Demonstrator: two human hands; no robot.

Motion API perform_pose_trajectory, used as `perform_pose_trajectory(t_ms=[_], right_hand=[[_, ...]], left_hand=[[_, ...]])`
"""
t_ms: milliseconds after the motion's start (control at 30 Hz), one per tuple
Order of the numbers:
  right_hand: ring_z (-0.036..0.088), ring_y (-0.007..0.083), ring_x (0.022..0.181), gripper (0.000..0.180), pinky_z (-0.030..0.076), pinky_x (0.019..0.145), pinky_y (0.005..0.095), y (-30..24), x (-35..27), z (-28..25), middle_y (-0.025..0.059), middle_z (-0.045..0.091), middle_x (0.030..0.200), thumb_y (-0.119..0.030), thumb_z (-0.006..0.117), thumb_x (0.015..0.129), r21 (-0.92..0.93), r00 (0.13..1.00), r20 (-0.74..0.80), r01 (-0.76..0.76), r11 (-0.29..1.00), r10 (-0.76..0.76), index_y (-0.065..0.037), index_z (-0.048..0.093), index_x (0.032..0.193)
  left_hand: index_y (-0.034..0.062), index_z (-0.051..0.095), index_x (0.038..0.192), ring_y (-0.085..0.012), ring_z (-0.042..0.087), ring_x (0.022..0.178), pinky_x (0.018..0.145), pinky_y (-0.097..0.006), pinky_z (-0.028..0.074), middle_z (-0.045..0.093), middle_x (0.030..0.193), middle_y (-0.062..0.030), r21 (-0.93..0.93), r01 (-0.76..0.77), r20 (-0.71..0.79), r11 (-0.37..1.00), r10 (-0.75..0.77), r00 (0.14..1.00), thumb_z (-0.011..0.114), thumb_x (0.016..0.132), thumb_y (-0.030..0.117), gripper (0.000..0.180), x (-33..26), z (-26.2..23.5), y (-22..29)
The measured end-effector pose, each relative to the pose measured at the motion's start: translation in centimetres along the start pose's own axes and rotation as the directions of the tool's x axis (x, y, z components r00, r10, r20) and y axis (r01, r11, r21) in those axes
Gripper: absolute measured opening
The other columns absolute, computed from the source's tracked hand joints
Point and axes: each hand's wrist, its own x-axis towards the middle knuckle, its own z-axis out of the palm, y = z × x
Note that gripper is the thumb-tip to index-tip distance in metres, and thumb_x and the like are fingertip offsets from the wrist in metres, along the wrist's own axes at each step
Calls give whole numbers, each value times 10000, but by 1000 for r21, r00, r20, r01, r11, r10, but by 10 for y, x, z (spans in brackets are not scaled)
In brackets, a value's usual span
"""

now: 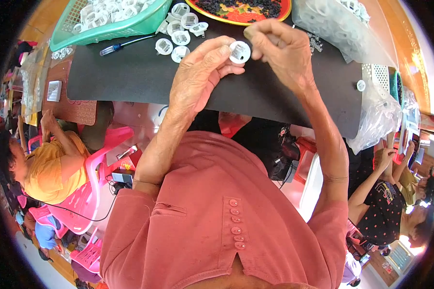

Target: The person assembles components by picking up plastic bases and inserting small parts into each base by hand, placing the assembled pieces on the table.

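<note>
Above the dark table mat, my left hand (pixel 197 79) holds a round white plastic part (pixel 240 59) between thumb and fingers. Its face shows a recessed middle and a small dark spot low down. Just to the right of it is my right hand (pixel 287 55), thumb and fingertips pinched together. Whatever those fingertips hold, if anything, is too small or hidden to name. Several similar round white parts (pixel 180 37) lie loose on the mat beyond my left hand. A screwdriver (pixel 112 49) with a blue clear handle rests to their left.
A green basket (pixel 144 28) heaped with white parts stands at the far left. Behind my hands sits a red-rimmed tray (pixel 288 10) of small black pieces. A plastic bag (pixel 323 33) of parts lies far right, near small clear pieces (pixel 315 43). People sit on both sides.
</note>
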Motion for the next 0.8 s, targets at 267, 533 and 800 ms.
perform_pose_trajectory(t_ms=[267,533,800], right_hand=[[631,328,785,183,502,706,379,14,81,-29,178,658,855,-153,580,810,-709,957,168,284,645,-236,-4,671,866],[626,320,820,237,488,763,388,19,89,-24,166,662,881,-201,554,821,-589,855,363,518,620,-370,-11,683,879],[637,305,818,225,492,773,370,6,94,-18,163,669,879,-169,548,810,-699,944,317,294,652,-86,-13,683,900]], left_hand=[[-46,581,1093,-201,614,936,777,-349,548,609,1041,-133,-23,18,11,1000,-18,1000,568,904,112,247,1,-1,-2],[-41,585,1088,-198,611,931,770,-351,550,607,1028,-123,-39,20,-16,999,-20,1000,563,900,98,234,0,-1,0],[-37,592,1076,-191,611,918,764,-346,552,607,1017,-119,-36,24,-35,999,-25,999,567,896,93,224,0,-3,0]])
